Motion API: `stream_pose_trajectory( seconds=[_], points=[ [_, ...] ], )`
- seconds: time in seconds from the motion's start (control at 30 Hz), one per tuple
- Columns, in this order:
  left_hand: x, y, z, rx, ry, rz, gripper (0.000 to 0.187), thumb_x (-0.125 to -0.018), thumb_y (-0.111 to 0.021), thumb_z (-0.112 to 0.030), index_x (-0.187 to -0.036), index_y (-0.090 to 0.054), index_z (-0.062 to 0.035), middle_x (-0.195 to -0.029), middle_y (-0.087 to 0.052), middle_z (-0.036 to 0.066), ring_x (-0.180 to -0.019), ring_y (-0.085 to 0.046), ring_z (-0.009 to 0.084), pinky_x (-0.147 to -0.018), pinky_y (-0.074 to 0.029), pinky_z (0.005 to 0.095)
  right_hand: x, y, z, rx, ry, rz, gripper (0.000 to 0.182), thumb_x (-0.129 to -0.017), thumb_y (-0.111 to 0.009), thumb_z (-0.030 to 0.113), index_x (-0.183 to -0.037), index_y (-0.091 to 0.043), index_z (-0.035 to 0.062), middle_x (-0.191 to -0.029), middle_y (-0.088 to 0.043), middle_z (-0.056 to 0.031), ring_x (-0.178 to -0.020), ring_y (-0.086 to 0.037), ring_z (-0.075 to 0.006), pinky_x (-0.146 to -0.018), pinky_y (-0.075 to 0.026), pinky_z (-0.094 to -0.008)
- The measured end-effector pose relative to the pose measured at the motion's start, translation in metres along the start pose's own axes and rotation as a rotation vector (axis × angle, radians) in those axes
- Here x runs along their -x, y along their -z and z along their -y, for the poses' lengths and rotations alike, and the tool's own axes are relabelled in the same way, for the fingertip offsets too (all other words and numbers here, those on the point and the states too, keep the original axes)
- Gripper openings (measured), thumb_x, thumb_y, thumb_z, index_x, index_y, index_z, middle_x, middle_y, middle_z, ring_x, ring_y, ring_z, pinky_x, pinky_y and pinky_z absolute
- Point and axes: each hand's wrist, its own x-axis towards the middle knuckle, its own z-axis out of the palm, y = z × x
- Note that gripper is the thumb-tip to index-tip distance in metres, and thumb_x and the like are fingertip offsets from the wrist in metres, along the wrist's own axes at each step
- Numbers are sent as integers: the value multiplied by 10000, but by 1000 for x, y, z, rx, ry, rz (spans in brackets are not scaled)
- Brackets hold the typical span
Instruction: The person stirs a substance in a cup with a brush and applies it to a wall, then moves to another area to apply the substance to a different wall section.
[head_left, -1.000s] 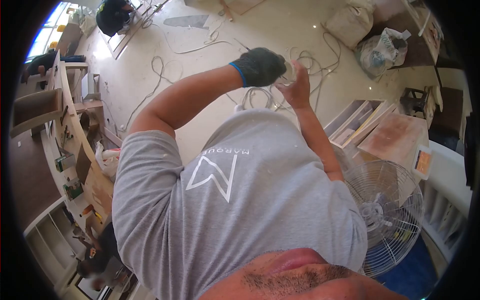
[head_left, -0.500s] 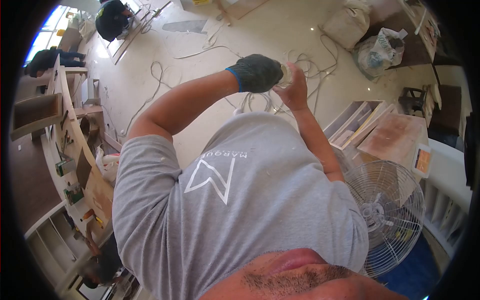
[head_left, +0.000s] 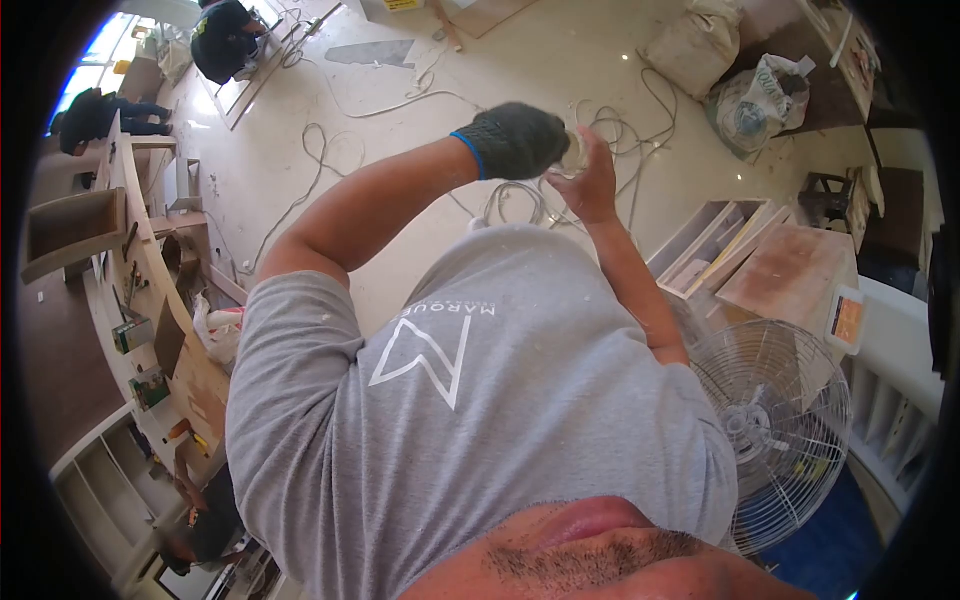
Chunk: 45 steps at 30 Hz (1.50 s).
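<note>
My left hand wears a dark knitted glove with a blue cuff. Its fingers are curled closed, and whatever they hold is hidden by the glove. Close against it is my bare right hand, thumb and fingers curved round a pale, translucent round thing. That thing sits between the two hands and is too small and blurred to name. Both hands are held out in front of my grey T-shirt, above the pale floor.
Loose cables coil across the floor beyond my hands. A wire-caged fan stands at right near wooden boxes. White sacks lie at upper right. Along the left runs a cluttered workbench; other people are on that side.
My gloved left hand has shifted slightly upward and turned a little. The right hand is nearly where it was, and less of the pale round thing shows.
</note>
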Motion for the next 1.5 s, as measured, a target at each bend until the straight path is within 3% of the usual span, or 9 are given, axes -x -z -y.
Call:
stream_pose_trajectory(
  seconds=[0.03, 0.17, 0.3, 0.43, 0.53, 0.67, 0.8, 1.2, 1.5],
  points=[
    [-2, -9, 9, -3, 23, -166, 150, -888, -626, -178, -911, -721, -65, -820, -704, 160, -713, -722, 342, -653, -577, 466, 1, -1, 0, 1, 0, -8, 913, -647, -967, 255, -1402, -491, 61, -1346, -580, -169, -1273, -554, -371, -1089, -468, -447],
    [1, -10, 1, -16, 18, 33, 148, -897, -618, -178, -905, -718, -69, -834, -700, 164, -740, -721, 336, -663, -578, 459, -2, 2, 2, 5, -6, 18, 914, -648, -967, 255, -1403, -489, 65, -1350, -577, -166, -1273, -554, -367, -1087, -468, -449],
    [-3, -4, 8, 60, 95, -229, 159, -896, -628, -188, -887, -727, -65, -822, -710, 175, -755, -729, 365, -682, -585, 477, -3, 0, 3, -7, -9, 0, 914, -643, -965, 238, -1403, -487, 66, -1347, -578, -166, -1269, -556, -367, -1085, -468, -452],
    [-2, 5, -7, 103, 67, 129, 151, -895, -632, -180, -896, -731, -65, -858, -713, 174, -778, -725, 369, -668, -571, 490, -1, 3, 4, -11, -30, 38, 913, -641, -963, 222, -1403, -486, 62, -1338, -581, -169, -1268, -557, -370, -1087, -467, -455],
    [-4, 2, 8, 58, 136, -139, 155, -892, -633, -174, -903, -739, -62, -885, -727, 182, -813, -738, 364, -686, -580, 488, -3, 0, 3, -12, -2, -4, 918, -642, -963, 221, -1407, -481, 62, -1335, -582, -170, -1269, -557, -370, -1088, -466, -457],
    [-3, -2, -2, 137, 41, 108, 158, -903, -626, -174, -914, -741, -66, -867, -712, 175, -796, -731, 359, -682, -576, 474, -3, 2, 0, -8, 4, 23, 913, -643, -964, 229, -1402, -484, 62, -1319, -585, -168, -1255, -561, -371, -1078, -468, -458],
    [-8, -1, 8, 51, 144, -161, 130, -892, -634, -154, -895, -736, -74, -903, -714, 151, -813, -733, 348, -705, -583, 462, -3, -2, 4, -15, 3, 5, 914, -645, -969, 249, -1397, -487, 58, -1319, -585, -168, -1252, -565, -372, -1077, -469, -454],
    [-3, 10, -3, 106, 53, 34, 119, -875, -650, -160, -880, -722, -64, -909, -718, 155, -829, -732, 360, -717, -583, 462, -10, 5, 4, -74, -14, 42, 916, -661, -970, 278, -1405, -485, 54, -1320, -585, -175, -1239, -573, -374, -1063, -479, -445],
    [1, 9, 8, 33, 71, -147, 126, -890, -659, -153, -867, -722, -46, -889, -719, 171, -811, -734, 363, -695, -579, 476, -9, 3, 4, -43, -3, 16, 916, -653, -970, 272, -1402, -489, 57, -1322, -587, -171, -1238, -570, -374, -1068, -473, -451]
  ],
)
